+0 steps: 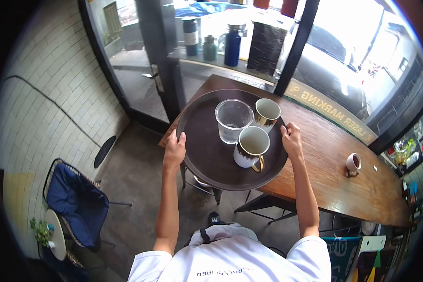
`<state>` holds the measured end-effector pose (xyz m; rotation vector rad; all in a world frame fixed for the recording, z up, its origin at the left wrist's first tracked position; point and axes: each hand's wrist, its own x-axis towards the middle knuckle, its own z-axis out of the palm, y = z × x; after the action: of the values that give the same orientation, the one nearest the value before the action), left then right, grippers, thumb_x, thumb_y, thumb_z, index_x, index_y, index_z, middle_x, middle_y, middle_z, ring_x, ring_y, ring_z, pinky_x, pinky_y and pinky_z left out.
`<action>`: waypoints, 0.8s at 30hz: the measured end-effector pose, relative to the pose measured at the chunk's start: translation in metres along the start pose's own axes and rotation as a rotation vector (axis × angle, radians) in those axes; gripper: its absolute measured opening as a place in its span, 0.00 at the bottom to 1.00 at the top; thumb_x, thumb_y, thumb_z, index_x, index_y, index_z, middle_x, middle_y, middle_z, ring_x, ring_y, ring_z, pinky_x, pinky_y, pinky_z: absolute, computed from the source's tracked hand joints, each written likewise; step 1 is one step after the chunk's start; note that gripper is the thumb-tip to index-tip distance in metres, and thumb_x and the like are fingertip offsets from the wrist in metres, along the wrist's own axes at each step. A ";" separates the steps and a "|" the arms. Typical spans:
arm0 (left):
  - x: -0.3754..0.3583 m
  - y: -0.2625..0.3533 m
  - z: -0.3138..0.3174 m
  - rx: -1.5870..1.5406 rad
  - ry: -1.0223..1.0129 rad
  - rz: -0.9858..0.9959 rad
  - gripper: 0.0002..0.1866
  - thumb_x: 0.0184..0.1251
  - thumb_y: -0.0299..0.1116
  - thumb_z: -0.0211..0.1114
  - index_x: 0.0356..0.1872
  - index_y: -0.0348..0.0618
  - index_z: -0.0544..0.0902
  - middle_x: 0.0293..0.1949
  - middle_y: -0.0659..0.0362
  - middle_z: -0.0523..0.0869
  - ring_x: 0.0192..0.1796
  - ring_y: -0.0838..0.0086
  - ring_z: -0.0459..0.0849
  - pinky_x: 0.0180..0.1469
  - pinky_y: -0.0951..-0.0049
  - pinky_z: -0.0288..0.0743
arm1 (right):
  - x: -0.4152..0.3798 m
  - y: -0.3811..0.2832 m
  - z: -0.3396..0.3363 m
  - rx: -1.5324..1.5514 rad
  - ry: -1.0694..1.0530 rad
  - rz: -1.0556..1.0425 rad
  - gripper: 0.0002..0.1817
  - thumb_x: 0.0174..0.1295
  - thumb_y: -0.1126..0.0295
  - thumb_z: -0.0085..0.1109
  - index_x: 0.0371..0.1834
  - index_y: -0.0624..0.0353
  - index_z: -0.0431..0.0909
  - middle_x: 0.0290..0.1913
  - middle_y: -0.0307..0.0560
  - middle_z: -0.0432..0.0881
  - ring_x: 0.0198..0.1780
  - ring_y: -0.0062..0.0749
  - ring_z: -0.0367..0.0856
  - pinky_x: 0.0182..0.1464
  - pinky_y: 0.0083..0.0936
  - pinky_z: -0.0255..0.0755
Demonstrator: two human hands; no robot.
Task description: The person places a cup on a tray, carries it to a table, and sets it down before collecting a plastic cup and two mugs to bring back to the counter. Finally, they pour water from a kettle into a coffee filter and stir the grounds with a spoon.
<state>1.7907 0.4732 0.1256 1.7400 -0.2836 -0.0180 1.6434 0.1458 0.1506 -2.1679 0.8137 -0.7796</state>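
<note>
OK so we've got our left hand [175, 149] gripping the left rim of the round brown tray [202, 160], thumb on top, and our right hand [292, 139] clamped on its right rim. Near the tray's middle there's a clear cup [231, 120], with a gold-handled mug [249, 146] and a second mug [267, 113] toward its right side. The wooden table [333, 141] sits partly below the tray and runs off to its right.
</note>
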 end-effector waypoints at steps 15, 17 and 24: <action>-0.196 0.037 -0.164 0.150 0.504 -0.412 0.34 0.73 0.48 0.53 0.70 0.34 0.60 0.71 0.43 0.59 0.74 0.57 0.57 0.73 0.64 0.51 | -0.104 -0.124 0.071 0.369 -0.483 -0.230 0.10 0.63 0.72 0.58 0.29 0.62 0.68 0.19 0.34 0.65 0.22 0.15 0.59 0.24 0.22 0.53; -0.236 0.038 -0.181 0.126 0.613 -0.424 0.34 0.73 0.48 0.53 0.71 0.35 0.60 0.71 0.44 0.59 0.74 0.57 0.57 0.73 0.64 0.51 | -0.126 -0.141 0.087 0.428 -0.593 -0.286 0.10 0.63 0.73 0.58 0.28 0.62 0.68 0.19 0.33 0.63 0.22 0.15 0.59 0.24 0.22 0.52; -0.389 0.052 -0.229 0.137 0.931 -0.586 0.33 0.75 0.49 0.50 0.72 0.38 0.58 0.72 0.46 0.58 0.75 0.58 0.55 0.73 0.64 0.51 | -0.238 -0.201 0.123 0.557 -0.934 -0.459 0.10 0.63 0.75 0.57 0.26 0.61 0.66 0.21 0.31 0.61 0.23 0.12 0.58 0.23 0.19 0.51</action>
<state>1.4437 0.7639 0.1626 1.7247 0.9189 0.3824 1.6459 0.4804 0.1630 -1.8793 -0.3507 -0.0892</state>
